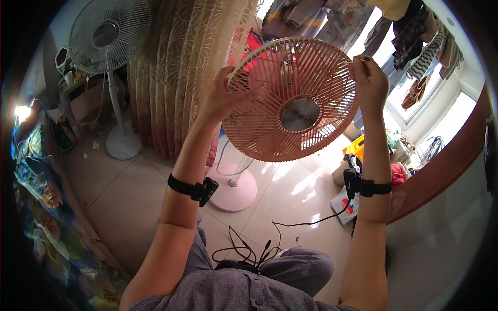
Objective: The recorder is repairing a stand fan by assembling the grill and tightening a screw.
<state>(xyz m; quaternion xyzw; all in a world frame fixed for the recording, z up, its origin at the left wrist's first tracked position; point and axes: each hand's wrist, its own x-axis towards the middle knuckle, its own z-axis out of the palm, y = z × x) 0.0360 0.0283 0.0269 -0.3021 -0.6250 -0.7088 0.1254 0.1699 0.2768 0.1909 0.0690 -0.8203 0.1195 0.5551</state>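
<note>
In front of me stands a pink pedestal fan, its round slatted guard (254,140) tilted up toward me with a silver disc (300,114) at the centre. My left hand (220,101) grips the guard's left rim, the thumb side lying over the slats. At the upper right rim, my right hand (371,85) is closed in a pinch. A small dark bit shows at its fingertips, too small to name. The fan's round pink base (233,194) rests on the tiles below, joined by a short pole (241,173).
A white pedestal fan (123,141) stands at the far left beside a patterned curtain (168,78). Black cables (244,254) lie by my lap, one running to my right wrist strap (376,188). Clothes (410,41) hang by the window. A white bag (343,207) sits at right.
</note>
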